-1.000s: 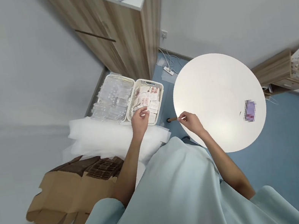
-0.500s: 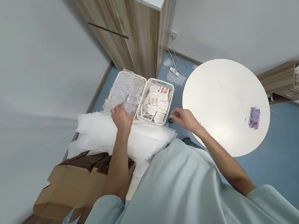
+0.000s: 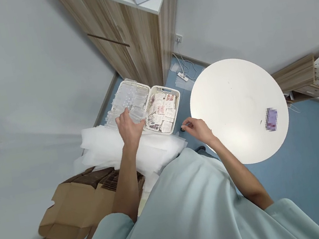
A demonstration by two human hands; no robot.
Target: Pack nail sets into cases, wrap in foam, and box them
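Observation:
My left hand (image 3: 130, 129) hovers with its fingers spread, in front of a white basket of clear plastic packs (image 3: 131, 97). It appears empty. Beside that basket stands a second white basket (image 3: 178, 99), filled with printed cards (image 3: 161, 111). My right hand (image 3: 197, 127) is to the right of the card basket, near the round table's left edge, its fingers curled in and its fingertips close together. A small dark spot shows at those fingertips; I cannot make out whether it is held or lies beyond them. Below my left hand lie white foam sheets (image 3: 155, 147).
A round white table (image 3: 235, 93) bears a blurred purple item (image 3: 271, 119). Flattened cardboard boxes (image 3: 72, 205) lie at the left. A wood-grain cabinet (image 3: 128, 30) stands ahead, with a power strip (image 3: 183, 76) and cables on the floor beside it.
The view has shifted slightly, so the cabinet and baskets sit a little further left in it. Both hands keep nearly the same pose; nothing is visibly picked up or let go.

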